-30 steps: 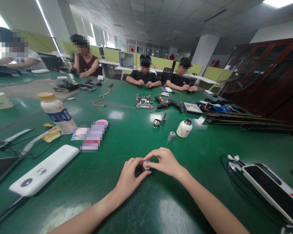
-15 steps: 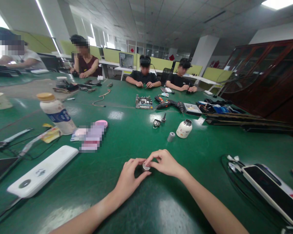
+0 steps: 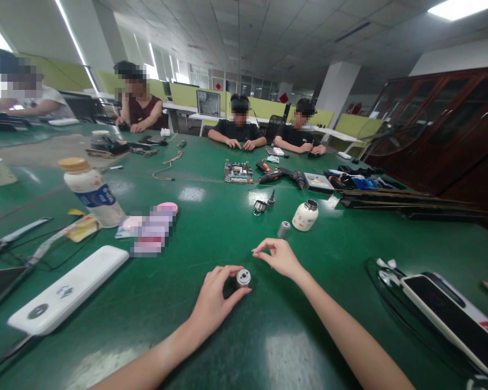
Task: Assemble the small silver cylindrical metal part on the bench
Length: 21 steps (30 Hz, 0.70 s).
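Note:
My left hand (image 3: 214, 299) is wrapped round a small silver cylindrical part (image 3: 243, 278) standing on the green table (image 3: 211, 211). My right hand (image 3: 277, 255) hovers just above and to the right of the part, thumb and forefinger pinched together, other fingers loosely curled; whether anything sits in the pinch I cannot make out. A small grey metal cap (image 3: 283, 228) stands a little beyond my right hand. A white jar (image 3: 306, 215) stands next to the cap. A metal ring piece (image 3: 259, 206) lies further back.
A white remote-like box (image 3: 67, 289) lies at the left, a milk bottle (image 3: 91, 191) behind it. A phone with cables (image 3: 451, 317) sits at the right. A circuit board (image 3: 238, 172) and drills (image 3: 280, 175) lie mid-table. Several people work at the far side.
My right hand has lifted off the silver part and drawn away to the upper right. My left hand still holds the part in the same place.

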{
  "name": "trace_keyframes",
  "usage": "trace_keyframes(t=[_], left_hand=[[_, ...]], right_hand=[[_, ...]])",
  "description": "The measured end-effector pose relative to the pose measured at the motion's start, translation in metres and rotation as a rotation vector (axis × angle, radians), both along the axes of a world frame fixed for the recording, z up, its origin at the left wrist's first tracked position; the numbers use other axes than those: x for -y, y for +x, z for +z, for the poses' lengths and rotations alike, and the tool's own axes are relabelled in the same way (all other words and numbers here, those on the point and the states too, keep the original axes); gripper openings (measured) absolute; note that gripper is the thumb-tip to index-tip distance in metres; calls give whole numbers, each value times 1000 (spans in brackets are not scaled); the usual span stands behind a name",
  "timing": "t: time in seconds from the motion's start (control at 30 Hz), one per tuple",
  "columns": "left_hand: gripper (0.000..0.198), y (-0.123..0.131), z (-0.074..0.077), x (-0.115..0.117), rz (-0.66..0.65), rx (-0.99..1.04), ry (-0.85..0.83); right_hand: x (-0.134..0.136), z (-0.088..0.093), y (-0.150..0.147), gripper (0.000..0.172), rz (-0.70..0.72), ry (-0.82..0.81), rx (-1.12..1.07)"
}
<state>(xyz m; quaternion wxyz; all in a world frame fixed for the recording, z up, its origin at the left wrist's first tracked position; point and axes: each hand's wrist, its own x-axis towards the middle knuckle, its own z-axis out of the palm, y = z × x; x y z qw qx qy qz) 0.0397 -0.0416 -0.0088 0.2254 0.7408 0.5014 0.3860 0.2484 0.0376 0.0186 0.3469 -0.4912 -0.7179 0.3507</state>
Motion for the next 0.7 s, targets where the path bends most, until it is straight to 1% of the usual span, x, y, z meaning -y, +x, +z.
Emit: trace_keyframes(t=[0.07, 0.13, 0.23, 0.33, 0.47, 0.6, 0.7], left_hand=[[31, 0, 1, 0, 2, 0, -4], [31, 0, 2, 0, 2, 0, -8], [30, 1, 3, 1, 0, 0, -10], [30, 0, 3, 1, -4, -1, -8], [30, 0, 1, 0, -5, -2, -12], [32, 0, 0, 0, -3, 4, -17], [32, 0, 0, 0, -12, 16, -26]], right_hand=[[-6, -13, 4, 7, 54, -23, 16], [-9, -23, 6, 10, 74, -51, 8], [-9, -27, 8, 14, 96, -70, -3], [-7, -19, 6, 11, 87, -57, 25], [4, 4, -4, 8, 63, -47, 9], [23, 26, -15, 12, 155, -122, -107], [34, 31, -20, 16, 214, -133, -105]])
